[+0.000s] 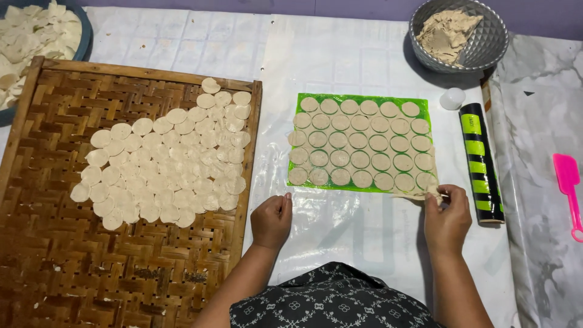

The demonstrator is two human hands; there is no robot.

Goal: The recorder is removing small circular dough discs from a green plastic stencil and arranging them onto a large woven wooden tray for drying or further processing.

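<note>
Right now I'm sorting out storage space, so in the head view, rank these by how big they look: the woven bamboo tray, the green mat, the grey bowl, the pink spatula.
1. woven bamboo tray, though nearness and cropping inflate it
2. green mat
3. grey bowl
4. pink spatula, partly cut off at the edge

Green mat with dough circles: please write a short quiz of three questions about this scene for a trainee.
1. True or false: the right hand pinches the dough sheet at its near right corner.
2. Where do the finished dough discs lie? A) grey bowl B) woven bamboo tray C) pink spatula
3. Which striped thing lies just right of the green mat?

Key:
1. True.
2. B, the woven bamboo tray.
3. The black and green rolling pin.
</note>
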